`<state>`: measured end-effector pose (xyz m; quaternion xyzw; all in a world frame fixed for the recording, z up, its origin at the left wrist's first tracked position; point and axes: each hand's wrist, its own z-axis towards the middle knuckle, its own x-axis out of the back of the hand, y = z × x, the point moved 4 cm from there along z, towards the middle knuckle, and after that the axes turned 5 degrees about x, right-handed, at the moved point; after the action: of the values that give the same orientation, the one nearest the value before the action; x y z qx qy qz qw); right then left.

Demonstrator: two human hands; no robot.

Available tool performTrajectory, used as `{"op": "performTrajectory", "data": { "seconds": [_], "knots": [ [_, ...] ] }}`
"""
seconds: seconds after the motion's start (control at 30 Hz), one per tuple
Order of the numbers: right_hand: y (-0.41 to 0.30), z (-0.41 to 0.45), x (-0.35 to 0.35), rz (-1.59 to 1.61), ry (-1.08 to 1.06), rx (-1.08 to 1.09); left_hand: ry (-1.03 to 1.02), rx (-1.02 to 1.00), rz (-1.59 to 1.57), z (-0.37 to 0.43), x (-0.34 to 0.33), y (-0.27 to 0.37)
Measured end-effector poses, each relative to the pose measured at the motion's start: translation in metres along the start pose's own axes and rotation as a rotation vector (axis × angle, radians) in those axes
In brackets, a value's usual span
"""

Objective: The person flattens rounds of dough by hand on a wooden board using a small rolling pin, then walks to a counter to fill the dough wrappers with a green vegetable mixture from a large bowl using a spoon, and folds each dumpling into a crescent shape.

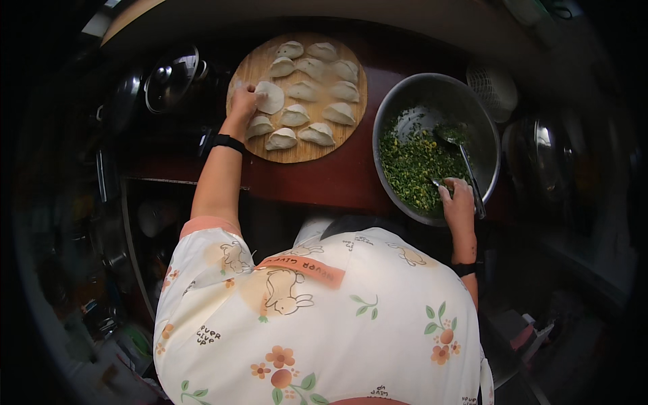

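Note:
On a round wooden board [238,76], my left hand [244,101] has its fingers at the left edge of a flat round dough wrapper [272,98], and seems to pinch it. Several folded dumplings [294,116] lie around the wrapper. Over the near right side of a large metal bowl [378,147], my right hand [458,196] grips a small metal utensil [433,181], probably a spoon, whose tip meets the filling. The chopped green filling [410,164] has yellow bits in it. A larger spoon [467,164] with a dark handle leans on the bowl's rim, beside my right hand.
The board and bowl stand on a dark red tabletop [324,182]. A pot with a glass lid [172,78] is at the far left. Behind the bowl, to the right, is a white perforated basket [491,91]. A shiny rounded metal vessel [541,147] stands farther right.

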<state>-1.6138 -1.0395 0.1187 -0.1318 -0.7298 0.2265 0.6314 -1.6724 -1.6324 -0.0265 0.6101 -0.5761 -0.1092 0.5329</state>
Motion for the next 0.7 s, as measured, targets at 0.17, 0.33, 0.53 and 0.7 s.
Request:
{"op": "performTrajectory", "data": {
  "seconds": [0.17, 0.33, 0.53, 0.7],
  "knots": [
    [0.018, -0.018, -0.007, -0.494, -0.213, 0.071, -0.076, -0.119, -0.37, -0.048, 0.009, 0.055],
    [0.037, -0.019, -0.01, -0.632, -0.105, 0.198, -0.344, -0.164, -0.926, -0.099, 0.014, 0.092],
    [0.02, -0.002, 0.015, -0.513, 0.144, 0.333, -0.635, -0.273, -1.561, -0.197, -0.043, 0.154],
    [0.042, 0.015, -0.005, -0.546, 0.126, 0.292, -0.888, -0.064, -1.705, -0.239, -0.116, 0.156]
  ]
}}
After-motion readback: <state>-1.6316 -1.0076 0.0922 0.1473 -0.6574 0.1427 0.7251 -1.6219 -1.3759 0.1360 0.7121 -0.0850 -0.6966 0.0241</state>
